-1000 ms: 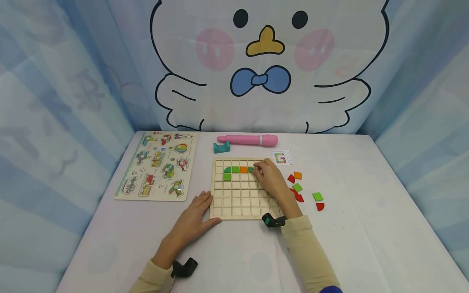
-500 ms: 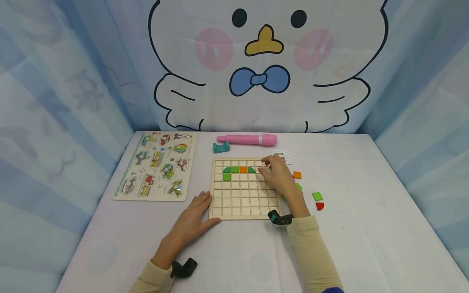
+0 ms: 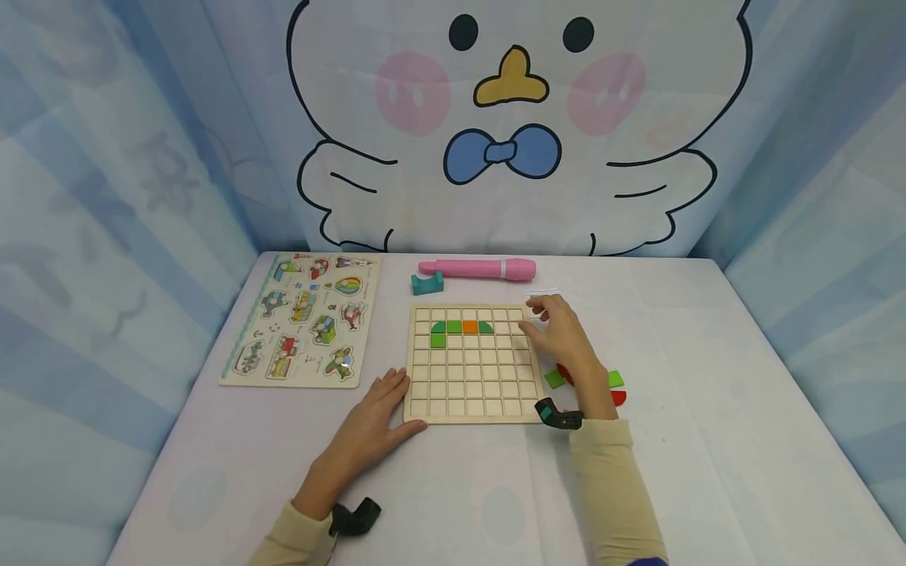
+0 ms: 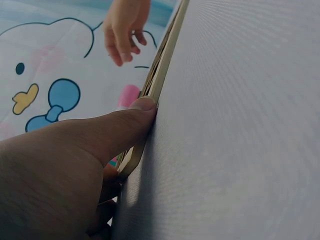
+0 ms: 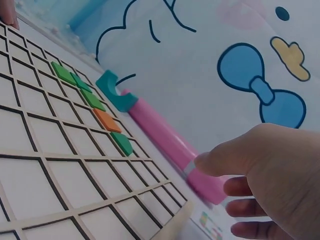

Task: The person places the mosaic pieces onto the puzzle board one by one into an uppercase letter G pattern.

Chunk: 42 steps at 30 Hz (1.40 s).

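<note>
A wooden grid board (image 3: 467, 385) lies in front of me. Five-odd tiles aside, its squares are bare; among its tiles are a green square (image 3: 438, 340), an orange square (image 3: 470, 327) and a dark green rounded piece (image 3: 485, 327). My left hand (image 3: 371, 420) rests at the board's near left corner, fingers along the left side. In the left wrist view its thumb (image 4: 135, 116) touches the board's edge (image 4: 162, 75). My right hand (image 3: 562, 334) hovers by the board's far right corner, holding nothing, its fingers loosely bent in the right wrist view.
Loose green tiles (image 3: 555, 379) and a red rounded tile (image 3: 619, 398) lie right of the board, partly behind my right arm. A printed pattern card (image 5: 211, 226) is mostly covered by that hand. Beyond are a pink pen-shaped toy (image 3: 477, 270), a teal piece (image 3: 428, 284) and a picture puzzle (image 3: 297, 322).
My right hand has drawn back to the right from the dark green rounded piece, which now shows fully on the board. The left hand stays at the corner.
</note>
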Motion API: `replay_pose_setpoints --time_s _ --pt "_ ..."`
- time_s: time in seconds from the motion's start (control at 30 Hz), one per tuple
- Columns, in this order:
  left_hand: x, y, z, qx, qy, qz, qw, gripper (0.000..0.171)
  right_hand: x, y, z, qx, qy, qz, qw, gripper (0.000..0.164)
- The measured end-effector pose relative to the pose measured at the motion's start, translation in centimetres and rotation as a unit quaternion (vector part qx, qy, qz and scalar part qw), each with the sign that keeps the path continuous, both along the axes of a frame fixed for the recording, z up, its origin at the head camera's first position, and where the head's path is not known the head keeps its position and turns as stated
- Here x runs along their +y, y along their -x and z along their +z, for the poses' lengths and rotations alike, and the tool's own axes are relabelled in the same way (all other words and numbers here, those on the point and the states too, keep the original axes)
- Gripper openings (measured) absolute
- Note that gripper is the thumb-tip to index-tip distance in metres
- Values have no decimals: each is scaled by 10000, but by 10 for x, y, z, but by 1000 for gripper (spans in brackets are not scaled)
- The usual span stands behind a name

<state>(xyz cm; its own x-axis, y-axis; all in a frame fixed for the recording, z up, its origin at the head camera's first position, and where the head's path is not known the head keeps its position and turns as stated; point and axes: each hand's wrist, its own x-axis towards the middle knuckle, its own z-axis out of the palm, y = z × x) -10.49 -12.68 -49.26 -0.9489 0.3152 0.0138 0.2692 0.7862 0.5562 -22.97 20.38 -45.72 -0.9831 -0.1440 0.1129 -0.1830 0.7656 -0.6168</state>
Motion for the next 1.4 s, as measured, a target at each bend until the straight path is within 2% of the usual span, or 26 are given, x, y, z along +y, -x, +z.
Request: replay_pose_setpoints --time_s 0.37,0.9,1.17,1.4 --pt "-1 1 -4 103 27 -27 9999 81 20 0 1 -51 57 -193 9998 47" --pt "0 2 -4 85 -166 -29 9998 79 49 -3 -3 -716 -33 -822 9940 47" --pt "-1 2 -5 116 -129 -7 9998 79 60 -5 -6 -1248 -84 -882 9882 50" --pt "0 2 -6 145 -88 -13 9999 79 70 -7 -8 -1492 -290 -716 9858 50"
